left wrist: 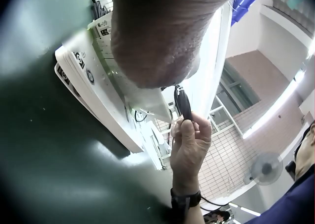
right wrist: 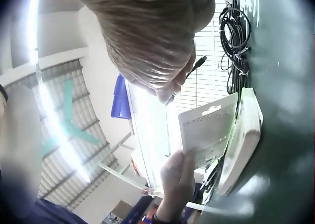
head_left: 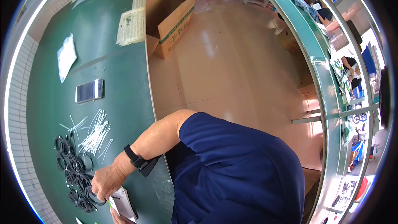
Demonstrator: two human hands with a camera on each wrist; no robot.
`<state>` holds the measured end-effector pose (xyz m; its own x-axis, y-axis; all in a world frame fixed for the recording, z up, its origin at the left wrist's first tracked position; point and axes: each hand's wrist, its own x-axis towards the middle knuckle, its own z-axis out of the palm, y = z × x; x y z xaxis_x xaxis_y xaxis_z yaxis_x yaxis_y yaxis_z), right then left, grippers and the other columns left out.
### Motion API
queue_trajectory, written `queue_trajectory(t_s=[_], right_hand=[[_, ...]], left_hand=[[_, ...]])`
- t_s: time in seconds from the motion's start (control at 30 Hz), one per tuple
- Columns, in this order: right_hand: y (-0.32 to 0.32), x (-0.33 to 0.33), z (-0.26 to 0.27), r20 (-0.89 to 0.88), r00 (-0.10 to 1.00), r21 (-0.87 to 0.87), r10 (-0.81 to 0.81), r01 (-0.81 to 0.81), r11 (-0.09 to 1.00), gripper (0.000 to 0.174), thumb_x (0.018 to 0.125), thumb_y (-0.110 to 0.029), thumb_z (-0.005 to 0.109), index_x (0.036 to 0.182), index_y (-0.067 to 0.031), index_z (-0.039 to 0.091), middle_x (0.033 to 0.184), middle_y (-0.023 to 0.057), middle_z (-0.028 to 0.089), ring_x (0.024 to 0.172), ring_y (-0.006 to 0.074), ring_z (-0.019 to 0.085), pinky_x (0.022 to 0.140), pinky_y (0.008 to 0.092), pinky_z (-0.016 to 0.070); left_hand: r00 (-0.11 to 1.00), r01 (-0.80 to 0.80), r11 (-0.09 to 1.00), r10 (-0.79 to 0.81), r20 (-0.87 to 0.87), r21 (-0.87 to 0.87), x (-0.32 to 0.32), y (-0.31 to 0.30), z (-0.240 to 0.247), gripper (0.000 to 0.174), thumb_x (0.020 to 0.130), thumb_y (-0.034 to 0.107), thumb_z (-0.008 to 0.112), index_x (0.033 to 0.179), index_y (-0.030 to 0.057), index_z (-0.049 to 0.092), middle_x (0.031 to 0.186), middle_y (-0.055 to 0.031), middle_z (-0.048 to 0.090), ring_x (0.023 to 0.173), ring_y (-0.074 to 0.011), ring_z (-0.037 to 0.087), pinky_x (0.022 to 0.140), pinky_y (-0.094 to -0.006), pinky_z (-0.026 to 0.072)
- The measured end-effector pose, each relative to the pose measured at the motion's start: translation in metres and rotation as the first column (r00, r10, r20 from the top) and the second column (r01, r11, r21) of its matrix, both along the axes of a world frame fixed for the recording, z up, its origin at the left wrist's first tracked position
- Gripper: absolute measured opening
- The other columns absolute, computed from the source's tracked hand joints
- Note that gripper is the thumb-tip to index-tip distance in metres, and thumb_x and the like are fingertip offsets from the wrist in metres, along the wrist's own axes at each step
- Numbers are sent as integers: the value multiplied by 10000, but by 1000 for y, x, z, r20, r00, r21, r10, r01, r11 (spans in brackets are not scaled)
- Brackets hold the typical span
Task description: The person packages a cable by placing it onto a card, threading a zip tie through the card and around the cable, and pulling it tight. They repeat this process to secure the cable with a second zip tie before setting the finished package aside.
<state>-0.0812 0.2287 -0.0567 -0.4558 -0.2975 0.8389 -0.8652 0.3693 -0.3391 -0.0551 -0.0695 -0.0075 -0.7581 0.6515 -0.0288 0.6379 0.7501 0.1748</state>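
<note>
My right hand [head_left: 108, 181] reaches over the table beside a pile of coiled black cables [head_left: 74, 174]. It pinches a black cable [left wrist: 183, 104] between thumb and fingers, and the cable's plug end [right wrist: 201, 61] sticks out past the fingers. At the bottom edge of the head view is my left hand [head_left: 119, 217], partly cut off. In the right wrist view the left hand [right wrist: 178, 177] holds a pale packaging card [right wrist: 209, 128] with a hang hole, thumb flat on its face. Right beside the card lies a stack of white packages [left wrist: 91, 78].
White cable ties [head_left: 96, 135] lie beyond the cables. Farther along the green table [head_left: 124, 70] are a phone [head_left: 89, 91], a white plastic bag [head_left: 66, 58] and pale slotted trays [head_left: 132, 27]. An open cardboard box [head_left: 176, 23] stands against the table's edge.
</note>
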Motion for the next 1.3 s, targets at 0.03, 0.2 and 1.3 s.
queue_trajectory(t_s=[0.03,0.2,1.3], right_hand=[[-2,-1,1,9,1000,-25,24,-24,999,125,888,-266,744,973,-183,781,902,40,732,874,267,712,727,425,558],[31,11,28,156,966,-443,206,-118,889,110,841,-129,818,940,-85,803,888,68,750,826,252,715,745,378,571],[-9,35,22,-13,993,-12,116,-116,993,321,841,7,836,1128,-41,702,869,102,714,722,224,678,567,317,491]], left_hand=[[997,-80,996,79,-27,-30,-3,-13,-2,470,1042,139,620,1490,16,550,1512,-260,542,1413,-375,517,1201,-451,379],[863,89,984,1,-506,154,34,1,36,265,971,-22,645,1230,-11,700,1095,-211,736,962,-395,719,823,-446,581],[874,-80,925,244,-420,370,77,57,-16,195,811,45,706,1005,66,706,880,-36,693,810,-212,694,675,-350,538]])
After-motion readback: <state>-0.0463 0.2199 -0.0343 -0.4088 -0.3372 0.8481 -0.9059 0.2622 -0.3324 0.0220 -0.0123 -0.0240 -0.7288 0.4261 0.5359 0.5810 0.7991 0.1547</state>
